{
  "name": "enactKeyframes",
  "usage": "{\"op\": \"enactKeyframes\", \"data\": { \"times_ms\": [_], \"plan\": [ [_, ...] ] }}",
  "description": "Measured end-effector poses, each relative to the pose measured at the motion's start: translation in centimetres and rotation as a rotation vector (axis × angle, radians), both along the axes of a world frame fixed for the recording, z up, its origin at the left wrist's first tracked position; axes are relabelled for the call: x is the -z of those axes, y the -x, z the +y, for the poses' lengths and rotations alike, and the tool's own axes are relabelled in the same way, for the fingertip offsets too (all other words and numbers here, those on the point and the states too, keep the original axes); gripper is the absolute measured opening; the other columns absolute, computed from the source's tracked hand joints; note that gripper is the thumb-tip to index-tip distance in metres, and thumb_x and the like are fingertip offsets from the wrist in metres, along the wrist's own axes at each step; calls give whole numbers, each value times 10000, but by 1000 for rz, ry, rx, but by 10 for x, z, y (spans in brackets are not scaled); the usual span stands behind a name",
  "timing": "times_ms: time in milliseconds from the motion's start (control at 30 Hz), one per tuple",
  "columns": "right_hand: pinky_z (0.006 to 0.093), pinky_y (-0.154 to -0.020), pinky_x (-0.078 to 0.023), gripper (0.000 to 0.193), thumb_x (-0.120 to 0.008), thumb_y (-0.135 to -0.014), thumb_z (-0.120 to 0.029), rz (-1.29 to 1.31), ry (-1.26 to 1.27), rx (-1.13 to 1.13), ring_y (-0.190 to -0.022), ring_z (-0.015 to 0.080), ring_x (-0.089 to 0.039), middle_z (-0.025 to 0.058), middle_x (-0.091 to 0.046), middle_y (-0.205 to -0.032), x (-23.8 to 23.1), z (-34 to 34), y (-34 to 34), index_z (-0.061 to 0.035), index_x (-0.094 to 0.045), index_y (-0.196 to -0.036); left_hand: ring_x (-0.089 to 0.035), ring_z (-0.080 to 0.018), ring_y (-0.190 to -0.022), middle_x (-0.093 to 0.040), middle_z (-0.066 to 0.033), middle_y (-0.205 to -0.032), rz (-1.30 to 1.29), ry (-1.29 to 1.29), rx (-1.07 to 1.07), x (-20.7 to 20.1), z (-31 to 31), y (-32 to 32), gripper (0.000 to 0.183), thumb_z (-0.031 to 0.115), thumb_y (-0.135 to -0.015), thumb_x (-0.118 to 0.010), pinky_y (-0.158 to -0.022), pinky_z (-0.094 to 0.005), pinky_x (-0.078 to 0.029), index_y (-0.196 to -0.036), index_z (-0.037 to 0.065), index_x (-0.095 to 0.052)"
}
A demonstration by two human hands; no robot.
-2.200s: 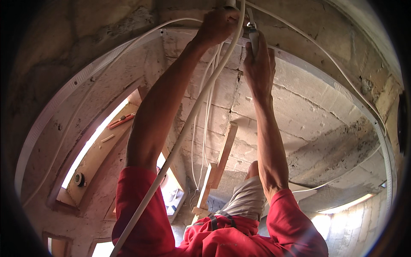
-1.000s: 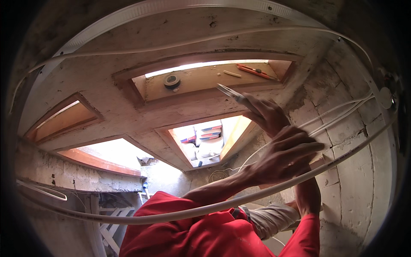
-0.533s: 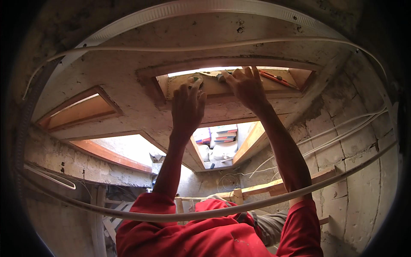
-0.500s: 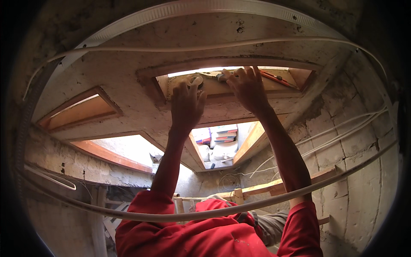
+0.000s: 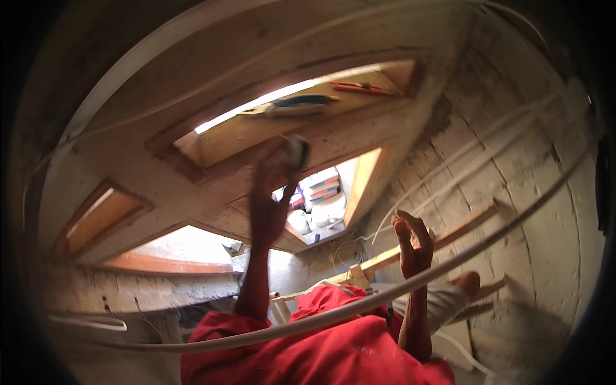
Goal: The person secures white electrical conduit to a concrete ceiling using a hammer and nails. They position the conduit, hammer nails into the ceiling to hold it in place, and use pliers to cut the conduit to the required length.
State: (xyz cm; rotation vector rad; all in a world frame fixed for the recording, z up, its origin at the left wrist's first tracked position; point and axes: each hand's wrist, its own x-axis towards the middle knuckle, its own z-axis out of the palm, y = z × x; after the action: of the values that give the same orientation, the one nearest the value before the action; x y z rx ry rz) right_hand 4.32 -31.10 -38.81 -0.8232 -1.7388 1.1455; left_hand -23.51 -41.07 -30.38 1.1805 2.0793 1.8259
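Observation:
My left hand (image 5: pixel 266 205) is raised below the upper window recess, blurred by motion. Its fingers are closed on a small round thing with a pale face and dark edge, which looks like a roll of tape (image 5: pixel 296 153). Lower and to the right, my right hand (image 5: pixel 414 244) hangs in front of the block wall, fingers loosely bent and apart, with nothing visible in them. On the ledge of the wood-framed recess (image 5: pixel 224 138) lie a dark blue and pale long-handled tool (image 5: pixel 298 104) and a slim orange-red tool (image 5: pixel 362 88).
A pale hose or conduit (image 5: pixel 308 330) curves across in front of my chest. Thin pale cables (image 5: pixel 449 173) run along the block wall (image 5: pixel 513 192). Below are wooden beams (image 5: pixel 443 237). Through the lower opening, stacked bags (image 5: pixel 324 192) show.
Both hands have left the upper recess. My left hand came down with the round thing; my right hand dropped well down and rightward. The whole view has tilted.

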Motion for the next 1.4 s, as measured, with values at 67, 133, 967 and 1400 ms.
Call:
{"op": "enactKeyframes", "data": {
  "times_ms": [67,133,967,1400],
  "plan": [
    [369,-935,-522,327,-721,-983,-171,43,35,25,-1050,206,-659,106,-696,-1118,-20,-12,2,-41,-677,-1280,-631,-219,-1126,-615,-117,-1328,-347,68,300,33,7,-63,277,132,-968,-716,-917,-365,-531,-1220,40,-646],
    [378,-977,-506,414,-752,-960,-208,74,-19,60,-1101,205,-649,112,-685,-1184,-21,-11,-2,-49,-639,-1325,-601,-232,-1212,-568,-127,-1396,-523,-69,619,74,25,-121,310,110,-995,-686,-1002,-380,-501,-1283,31,-604],
    [486,-1080,-420,564,-823,-858,-171,-323,-199,442,-1130,294,-644,101,-715,-1145,-21,-26,-131,-75,-593,-1363,-660,-208,-1171,-617,-136,-1357,-989,305,1219,74,96,-230,536,347,-1039,-649,-1011,-392,-542,-1464,57,-499],
    [394,-970,-532,569,-855,-830,-165,-189,-139,391,-1176,284,-654,143,-672,-1261,-14,-24,-141,-68,-605,-1332,-698,-320,-1128,-645,-198,-1272,-1523,343,1191,92,101,-245,453,364,-1106,-487,-943,-388,-626,-1379,4,-514]
  ]
}}
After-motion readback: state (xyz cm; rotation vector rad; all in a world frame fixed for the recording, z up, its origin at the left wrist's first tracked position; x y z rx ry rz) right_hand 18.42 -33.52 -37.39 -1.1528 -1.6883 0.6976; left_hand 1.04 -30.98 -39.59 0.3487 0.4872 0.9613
